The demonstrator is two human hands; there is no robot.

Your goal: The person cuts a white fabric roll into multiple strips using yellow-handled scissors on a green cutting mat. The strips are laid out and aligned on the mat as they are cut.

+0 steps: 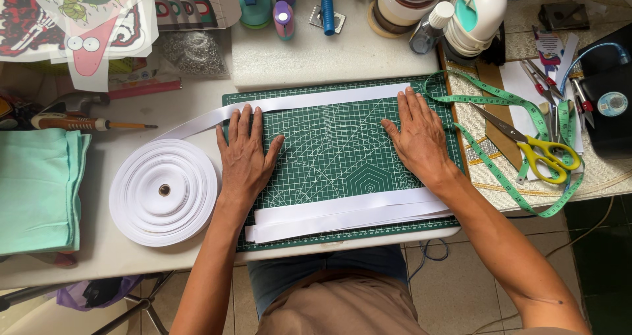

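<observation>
On the mat: you're pinning white ribbon (pixel 309 101) across the green cutting mat (pixel 342 151).
Left hand (pixel 245 157): fingers lying flat, gripping nothing.
Right hand (pixel 418 137): pressing flat on the ribbon's end.
Handling: looking light, limp, slippery; hold edges.

**White desk, crowded top**

The desk (pixel 99 256) carries a green cutting mat (pixel 342 144) at centre, a white ribbon roll (pixel 163 191) just left of it, folded mint cloth (pixel 36 190) at the left edge, and a screwdriver (pixel 92 123) above that.
</observation>
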